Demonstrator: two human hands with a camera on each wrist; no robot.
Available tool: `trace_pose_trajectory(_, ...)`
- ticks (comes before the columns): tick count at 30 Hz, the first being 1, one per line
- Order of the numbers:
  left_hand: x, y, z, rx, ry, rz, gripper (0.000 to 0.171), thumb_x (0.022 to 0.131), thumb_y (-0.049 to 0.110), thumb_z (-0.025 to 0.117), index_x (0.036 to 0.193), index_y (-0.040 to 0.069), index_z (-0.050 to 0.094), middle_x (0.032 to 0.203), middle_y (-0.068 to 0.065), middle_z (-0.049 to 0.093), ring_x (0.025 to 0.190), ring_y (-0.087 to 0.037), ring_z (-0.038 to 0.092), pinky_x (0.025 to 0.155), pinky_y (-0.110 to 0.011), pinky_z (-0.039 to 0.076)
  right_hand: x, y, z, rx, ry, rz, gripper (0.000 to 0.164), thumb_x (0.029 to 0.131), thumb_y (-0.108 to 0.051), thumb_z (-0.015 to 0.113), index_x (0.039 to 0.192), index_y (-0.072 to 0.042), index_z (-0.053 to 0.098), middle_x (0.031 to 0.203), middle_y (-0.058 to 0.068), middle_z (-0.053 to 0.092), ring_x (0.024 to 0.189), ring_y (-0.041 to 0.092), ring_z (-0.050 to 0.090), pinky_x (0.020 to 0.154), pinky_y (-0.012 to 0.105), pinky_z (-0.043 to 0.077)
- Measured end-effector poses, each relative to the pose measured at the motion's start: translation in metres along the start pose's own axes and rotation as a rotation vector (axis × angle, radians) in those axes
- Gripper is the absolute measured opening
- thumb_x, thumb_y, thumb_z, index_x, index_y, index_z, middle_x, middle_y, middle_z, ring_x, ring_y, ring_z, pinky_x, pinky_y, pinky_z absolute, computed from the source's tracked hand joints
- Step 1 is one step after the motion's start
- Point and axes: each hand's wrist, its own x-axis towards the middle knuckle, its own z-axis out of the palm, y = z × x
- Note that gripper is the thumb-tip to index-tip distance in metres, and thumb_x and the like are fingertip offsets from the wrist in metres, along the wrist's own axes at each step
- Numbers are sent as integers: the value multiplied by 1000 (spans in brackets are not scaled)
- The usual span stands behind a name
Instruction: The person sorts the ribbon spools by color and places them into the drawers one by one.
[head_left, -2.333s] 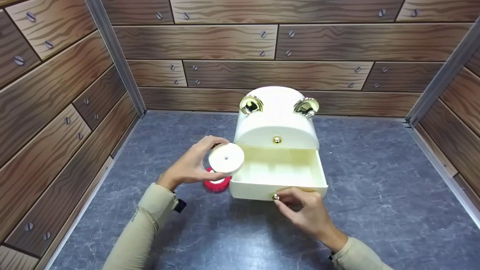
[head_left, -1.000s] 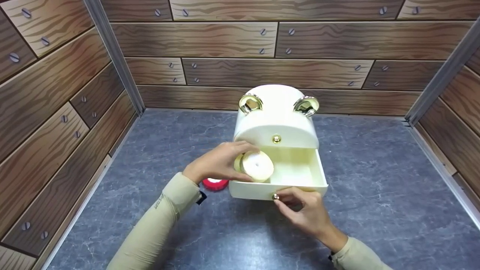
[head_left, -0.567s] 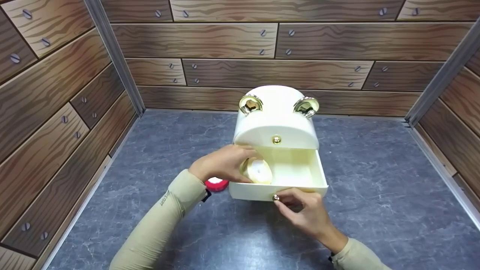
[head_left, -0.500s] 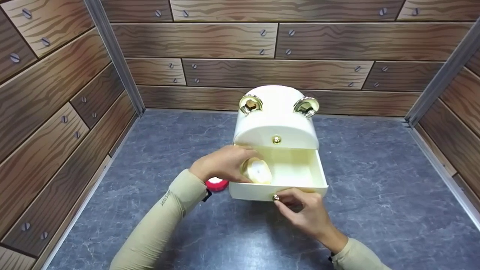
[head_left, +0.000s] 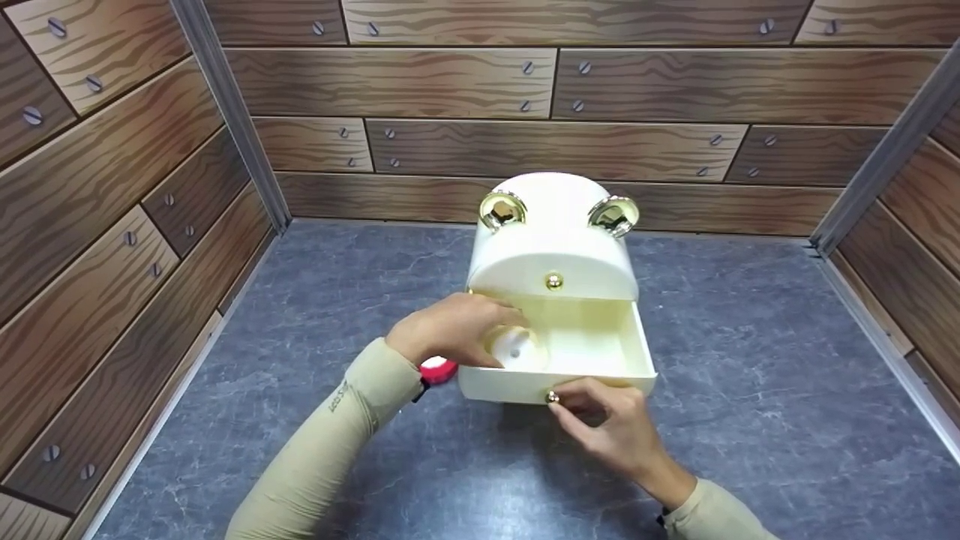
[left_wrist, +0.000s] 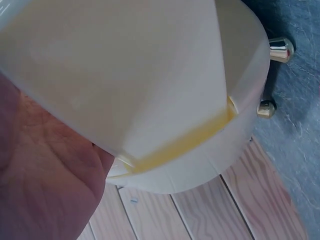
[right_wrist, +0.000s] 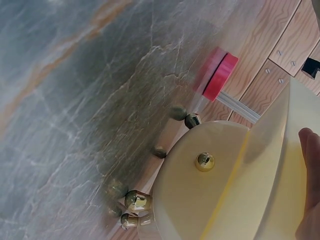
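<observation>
just brought the roll (head_left: 514, 345) from tilted to nearly flat, low in the drawer (head_left: 600, 326) between the left fingers (head_left: 504, 313) (grasping or released, cannot tell), with the right fingers (head_left: 581, 385) pinching the knob (head_left: 552, 397), so probably little lowering left to do.

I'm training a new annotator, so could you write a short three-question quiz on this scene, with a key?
1. Fill in the blank: The round white disc with a small centre hole is in the ____ half of the open, box-shaped cream drawer, as the person faces it.
2. True or false: The round red object with a white top is outside the drawer, on the blue-grey marbled tabletop.
3. What does the right hand pinch?
A) The white disc
B) The red object
C) The small, shiny gold knob on the drawer's front

Key: 1: left. 2: true. 3: C.
</observation>
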Motion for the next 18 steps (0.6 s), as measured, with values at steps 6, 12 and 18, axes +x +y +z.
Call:
trace_pose_trajectory(6,-2,0,0,-16,24,17,57,82,31,88,134,14,69,122,-2,73,97,-20,64,88,-40,55,0,0,0,-16,-4,9,34,71,15,83,97,-6,77,82,9,79,67,13,76,58,18,59)
trace_pose_trajectory(12,-5,-2,-1,-29,111,102,48,88,31,84,131,14,71,127,-1,71,110,-19,67,97,-38,56,1,-3,-2,-10,-16,40,33,74,14,82,98,-8,77,84,8,79,69,12,76,60,17,60)
trace_pose_trajectory(18,-12,1,-9,-105,333,283,35,92,22,81,123,7,74,114,-7,75,103,-21,72,94,-33,58,-1,0,1,-28,9,-10,35,69,18,84,95,-3,76,81,11,78,65,14,75,58,18,59)
